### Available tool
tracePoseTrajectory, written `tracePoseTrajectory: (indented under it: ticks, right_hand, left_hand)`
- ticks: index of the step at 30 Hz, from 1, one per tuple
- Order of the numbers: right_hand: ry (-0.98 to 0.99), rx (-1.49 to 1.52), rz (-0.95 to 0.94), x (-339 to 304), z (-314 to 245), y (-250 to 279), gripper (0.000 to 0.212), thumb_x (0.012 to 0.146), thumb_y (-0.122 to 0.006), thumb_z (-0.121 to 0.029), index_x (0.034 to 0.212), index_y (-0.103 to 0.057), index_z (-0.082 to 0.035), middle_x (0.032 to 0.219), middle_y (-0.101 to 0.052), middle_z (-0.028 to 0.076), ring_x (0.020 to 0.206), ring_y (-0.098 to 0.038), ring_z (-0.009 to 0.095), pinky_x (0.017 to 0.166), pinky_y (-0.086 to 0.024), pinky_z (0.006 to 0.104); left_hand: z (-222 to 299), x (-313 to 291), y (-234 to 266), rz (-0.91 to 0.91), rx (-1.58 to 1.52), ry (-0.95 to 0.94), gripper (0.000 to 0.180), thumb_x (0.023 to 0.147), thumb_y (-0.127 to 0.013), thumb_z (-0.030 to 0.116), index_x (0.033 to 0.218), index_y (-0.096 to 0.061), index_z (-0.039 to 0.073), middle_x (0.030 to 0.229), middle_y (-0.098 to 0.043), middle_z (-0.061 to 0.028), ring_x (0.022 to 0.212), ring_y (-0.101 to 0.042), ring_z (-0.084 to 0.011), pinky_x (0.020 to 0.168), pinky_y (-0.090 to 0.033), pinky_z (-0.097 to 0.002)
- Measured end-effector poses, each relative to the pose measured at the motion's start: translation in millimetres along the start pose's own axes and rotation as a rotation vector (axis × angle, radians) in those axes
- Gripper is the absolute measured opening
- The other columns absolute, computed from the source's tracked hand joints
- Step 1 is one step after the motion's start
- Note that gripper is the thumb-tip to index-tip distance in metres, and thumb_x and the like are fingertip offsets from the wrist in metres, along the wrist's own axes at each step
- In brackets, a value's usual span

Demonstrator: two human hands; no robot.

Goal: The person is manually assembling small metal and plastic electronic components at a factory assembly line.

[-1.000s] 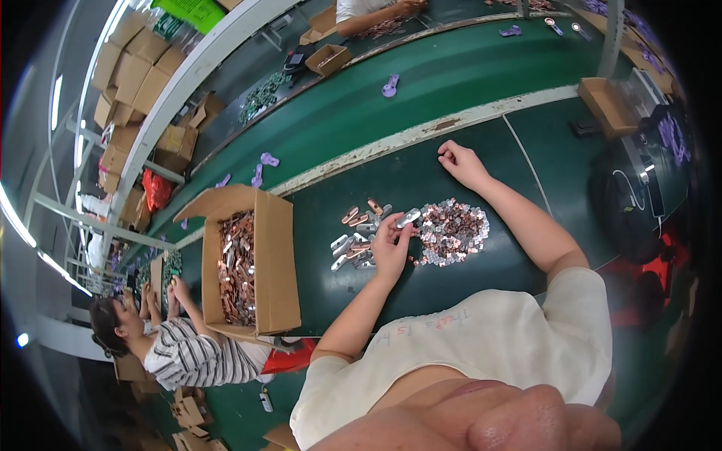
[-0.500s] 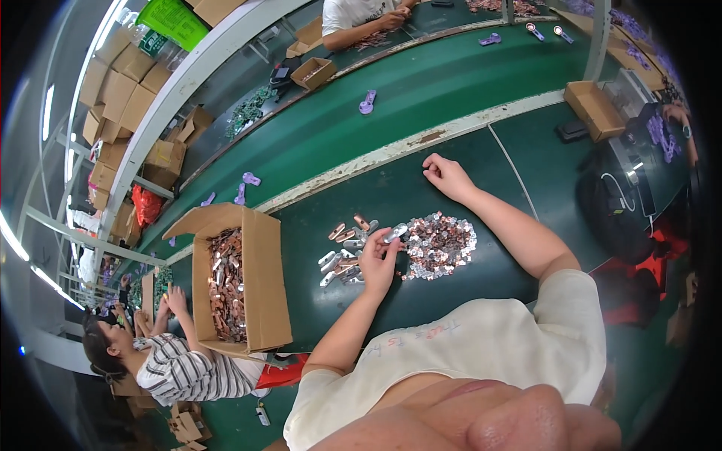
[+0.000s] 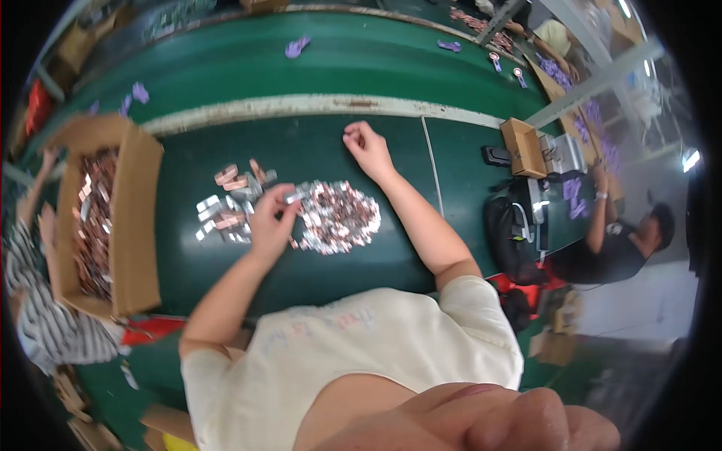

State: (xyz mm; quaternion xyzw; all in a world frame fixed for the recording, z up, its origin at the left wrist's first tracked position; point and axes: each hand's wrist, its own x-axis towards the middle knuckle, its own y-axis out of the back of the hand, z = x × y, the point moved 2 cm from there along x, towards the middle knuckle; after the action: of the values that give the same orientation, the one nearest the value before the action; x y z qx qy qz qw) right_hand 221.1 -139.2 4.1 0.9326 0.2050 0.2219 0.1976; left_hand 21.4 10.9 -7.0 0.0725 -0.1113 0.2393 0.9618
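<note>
My left hand pinches a small silver metal piece at the left edge of a round heap of tiny silver and copper-coloured pieces. Left of that hand lies a loose group of longer, flat metal parts, some silver and some copper-coloured. Beyond the heap, my right hand is held over the dark green table with its fingers curled closed. What they hold, if anything, is hidden.
An open cardboard box full of metal parts stands at the left. Behind the pale rail runs a green conveyor belt with several purple parts. A small carton and a black bag are at the right. Co-workers sit either side.
The view has swung to the right, so the table and box sit farther left in the picture. My left hand still holds the silver piece by the heap; my right hand stays curled.
</note>
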Motion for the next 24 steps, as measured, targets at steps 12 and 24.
tracePoseTrajectory:
  ticks: [12, 24]
  right_hand:
    - [-0.064, 0.015, 0.025, -2.3, 16.0, 2.3, 0.015, 0.084, -0.060, -0.015, 0.094, -0.058, -0.004, 0.073, -0.060, 0.004, 0.069, -0.057, 0.009, 0.066, -0.047, 0.0229]
    - [-0.160, 0.268, -0.048, 1.2, 26.0, -0.1, 0.013, 0.086, -0.058, -0.011, 0.096, -0.056, -0.004, 0.076, -0.058, 0.000, 0.071, -0.056, 0.007, 0.067, -0.045, 0.0201]
  left_hand:
    - [9.2, -4.8, -5.3, -0.022, 0.033, -0.070, 0.025, 0.080, -0.062, 0.008, 0.104, -0.057, 0.004, 0.097, -0.061, -0.0092, 0.073, -0.061, -0.0150, 0.066, -0.050, -0.0259]
    - [5.9, 1.4, 1.7, -0.004, 0.044, -0.017, 0.027, 0.078, -0.066, 0.009, 0.103, -0.058, 0.004, 0.086, -0.059, -0.0081, 0.069, -0.062, -0.0132, 0.063, -0.050, -0.0244]
